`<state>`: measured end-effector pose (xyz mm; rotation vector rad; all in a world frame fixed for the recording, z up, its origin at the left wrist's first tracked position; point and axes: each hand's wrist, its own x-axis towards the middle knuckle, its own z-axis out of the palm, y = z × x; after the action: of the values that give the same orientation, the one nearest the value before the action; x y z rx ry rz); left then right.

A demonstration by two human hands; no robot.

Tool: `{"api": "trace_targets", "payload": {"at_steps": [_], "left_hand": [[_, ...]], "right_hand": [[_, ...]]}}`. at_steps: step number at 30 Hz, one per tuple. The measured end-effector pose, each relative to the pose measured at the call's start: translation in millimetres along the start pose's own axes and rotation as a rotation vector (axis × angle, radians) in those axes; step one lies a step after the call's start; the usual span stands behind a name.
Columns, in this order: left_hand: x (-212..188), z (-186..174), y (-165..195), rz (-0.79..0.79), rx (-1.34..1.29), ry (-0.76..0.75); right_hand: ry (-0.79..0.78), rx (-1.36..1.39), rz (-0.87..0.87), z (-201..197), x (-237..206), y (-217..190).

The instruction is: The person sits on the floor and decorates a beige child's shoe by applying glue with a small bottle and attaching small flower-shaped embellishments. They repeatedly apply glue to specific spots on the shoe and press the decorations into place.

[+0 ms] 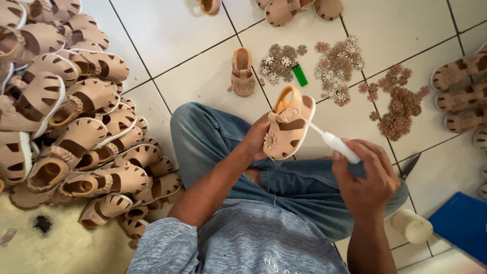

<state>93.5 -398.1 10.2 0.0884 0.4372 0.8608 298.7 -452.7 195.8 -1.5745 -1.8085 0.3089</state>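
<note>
1. Over the lap, the left hand [256,139] closes around a small tan sandal [286,129], held side-up above the knee.
2. Right hand [365,177] is wrapped around a white glue bottle [337,144], nozzle touching the strap.
3. One flower is already on the sandal; the heap of sandals [71,116] looks undecorated, and the flower trims [337,68] are plentiful.

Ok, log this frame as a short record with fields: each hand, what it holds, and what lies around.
left hand: holds a small beige sandal with a flower on its front
right hand: grips a white glue bottle, nozzle at the sandal's side
left of person: pile of beige sandals
floor ahead: single sandal, flower decorations, green lighter
right: blue box, white bottle
</note>
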Motion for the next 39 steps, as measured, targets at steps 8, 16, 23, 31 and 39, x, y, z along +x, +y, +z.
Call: {"api": "trace_targets", "payload": {"at_steps": [8, 16, 23, 31, 39], "left_hand": [[3, -29, 7, 0.040, -0.070, 0.094], [-15, -73, 39, 0.096, -0.142, -0.038], [-25, -84, 45, 0.116, -0.211, 0.074], [-26, -87, 52, 0.141, -0.088, 0.246], [-23, -91, 47, 0.115, -0.077, 0.180]], "right_hand": [[0.072, 0.390, 0.363, 15, -2, 41], [-0.043, 0.532, 0.572, 116, 22, 151], [-0.020, 0.273, 0.392, 217, 59, 203], [-0.095, 0.190, 0.382, 258, 95, 208], [-0.033, 0.142, 0.363, 237, 83, 223]]}}
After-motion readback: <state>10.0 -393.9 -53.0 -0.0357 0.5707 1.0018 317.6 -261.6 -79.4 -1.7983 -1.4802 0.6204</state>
